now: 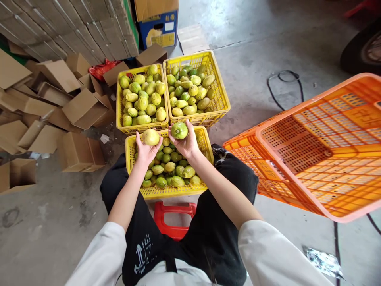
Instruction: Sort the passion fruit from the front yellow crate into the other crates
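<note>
My left hand (146, 152) holds a pale yellow lemon (151, 137), its fingers curved up around the fruit. In my right hand (188, 143) is a greener lemon (179, 130), with one end turned toward me. Both hands are raised above the near yellow crate (171, 192), which contains many green and yellow lemons (169, 167). Beyond it two more yellow crates stand side by side. The left one (143, 129) has mostly yellowish lemons (142, 103), and the right one (222, 91) has a mix of green and yellow lemons (193, 90).
Orange crates (300, 190), one inside another, stand tilted at my right. Small open cardboard boxes (86, 107) lie heaped at the left, below stacked flat cartons (98, 31). A red stool (175, 232) shows between my knees. A black cable (285, 75) and a wheel (364, 51) are at the right.
</note>
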Motion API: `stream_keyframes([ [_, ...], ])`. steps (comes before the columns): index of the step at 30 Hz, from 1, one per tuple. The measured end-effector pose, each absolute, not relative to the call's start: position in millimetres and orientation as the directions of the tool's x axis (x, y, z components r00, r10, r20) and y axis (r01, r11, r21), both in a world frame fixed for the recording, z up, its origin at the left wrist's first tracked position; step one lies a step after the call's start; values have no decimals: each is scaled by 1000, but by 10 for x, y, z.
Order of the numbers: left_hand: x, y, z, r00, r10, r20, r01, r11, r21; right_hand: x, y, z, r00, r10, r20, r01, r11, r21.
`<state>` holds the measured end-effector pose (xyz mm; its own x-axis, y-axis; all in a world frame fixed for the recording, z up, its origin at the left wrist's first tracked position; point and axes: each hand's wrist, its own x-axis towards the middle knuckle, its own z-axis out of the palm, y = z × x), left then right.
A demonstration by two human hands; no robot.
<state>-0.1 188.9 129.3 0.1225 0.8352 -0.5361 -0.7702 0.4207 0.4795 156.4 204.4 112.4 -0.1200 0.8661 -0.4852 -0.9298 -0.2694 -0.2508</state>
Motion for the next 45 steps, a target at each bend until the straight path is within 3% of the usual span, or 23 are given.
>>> stream_keyframes([
  [8,9,1892,1323,20,858,-514,-862,275,426,1607,2042,1157,-145,911,-387,-930,-259,-261],
  [12,-19,1893,1320,-12,889,-457,-852,230,470,1563,2024,1177,-183,914,-363,-912,-296,-284],
  [21,-19,1863,1289,-53,875,-480,-780,264,567,1572,1954,1297,-358,909,-213,-875,-407,-264],
  [25,-38,1877,1315,-10,843,-537,-786,325,525,1574,1964,1282,-391,882,-264,-867,-449,-215],
  [33,3,1816,1360,27,866,-500,-816,308,490,1596,2004,1177,-378,839,-391,-877,-460,-139],
  [40,-11,1845,1374,102,874,-474,-801,355,482,1600,1991,1161,-234,894,-382,-897,-350,-270],
  [45,-4,1843,1373,49,838,-544,-812,351,467,1604,1961,1248,-245,927,-285,-876,-337,-346],
])
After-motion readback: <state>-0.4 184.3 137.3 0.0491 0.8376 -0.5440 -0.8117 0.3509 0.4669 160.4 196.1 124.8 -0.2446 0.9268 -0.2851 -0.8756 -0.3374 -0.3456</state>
